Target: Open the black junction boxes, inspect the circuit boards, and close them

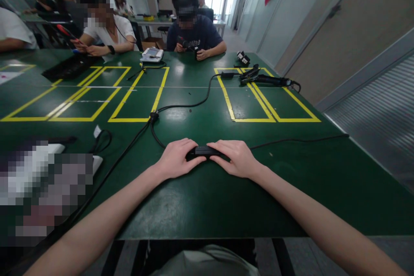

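A small black box-shaped device lies on the green table, in front of me. My left hand grips its left end between thumb and fingers. From the other side, my right hand holds the right end the same way. A black cable runs from a junction towards my left hand. Another cable leads from beside my right hand to the table's right edge.
Yellow tape marks rectangles on the table. A black tool with a cable lies at the back right. Two blurred items are at the left. A white device stands near the far edge. Several people sit beyond.
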Motion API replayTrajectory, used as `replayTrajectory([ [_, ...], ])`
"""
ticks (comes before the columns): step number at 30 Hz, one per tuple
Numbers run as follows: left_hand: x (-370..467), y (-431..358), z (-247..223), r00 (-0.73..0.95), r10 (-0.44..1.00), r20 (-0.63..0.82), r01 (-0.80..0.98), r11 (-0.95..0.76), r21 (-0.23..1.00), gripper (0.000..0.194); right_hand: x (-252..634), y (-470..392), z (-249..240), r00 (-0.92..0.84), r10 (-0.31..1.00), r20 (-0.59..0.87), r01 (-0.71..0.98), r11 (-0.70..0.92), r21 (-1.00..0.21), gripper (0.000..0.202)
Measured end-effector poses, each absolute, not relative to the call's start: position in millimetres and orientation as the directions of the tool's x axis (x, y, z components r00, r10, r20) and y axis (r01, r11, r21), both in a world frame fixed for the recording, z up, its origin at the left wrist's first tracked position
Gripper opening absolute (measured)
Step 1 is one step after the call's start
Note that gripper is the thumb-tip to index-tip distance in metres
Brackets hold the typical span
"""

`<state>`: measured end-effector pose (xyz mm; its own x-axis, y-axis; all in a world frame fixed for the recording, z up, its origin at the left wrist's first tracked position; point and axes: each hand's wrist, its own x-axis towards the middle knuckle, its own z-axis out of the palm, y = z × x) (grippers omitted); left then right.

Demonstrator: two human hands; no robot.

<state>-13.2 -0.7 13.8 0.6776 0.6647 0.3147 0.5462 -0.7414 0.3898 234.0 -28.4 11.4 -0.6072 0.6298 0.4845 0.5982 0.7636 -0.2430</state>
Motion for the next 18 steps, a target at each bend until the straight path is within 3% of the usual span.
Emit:
replayTrajectory([
  [6, -14, -1, 9, 0.705, 0.648, 0.288, 0.529, -0.751, 0.396, 0.040, 233, -31, 9, -0.702, 0.602, 0.382, 0.573, 0.795, -0.199, 0.041],
  [9, -14, 0, 12, 0.684, 0.644, 0.342, 0.529, -0.761, 0.376, 0.036, 235, -26, 6, -0.620, 0.656, 0.430, 0.565, 0.754, -0.335, 0.039],
  [11, -16, 0, 17, 0.692, 0.591, 0.413, 0.507, -0.806, 0.305, 0.045, 243, -20, 8, -0.476, 0.737, 0.481, 0.541, 0.676, -0.500, 0.037],
  [14, -20, -2, 24, 0.707, 0.507, 0.493, 0.474, -0.857, 0.202, 0.054, 268, -6, 15, -0.048, 0.882, 0.469, 0.477, 0.433, -0.765, 0.036],
  [16, -22, -3, 24, 0.734, 0.470, 0.489, 0.432, -0.880, 0.198, 0.052, 292, 4, 22, 0.274, 0.890, 0.363, 0.350, 0.259, -0.900, 0.044],
  [18, -22, -3, 22, 0.761, 0.456, 0.461, 0.396, -0.890, 0.227, 0.047, 317, 12, 29, 0.461, 0.842, 0.280, 0.176, 0.223, -0.959, 0.052],
])
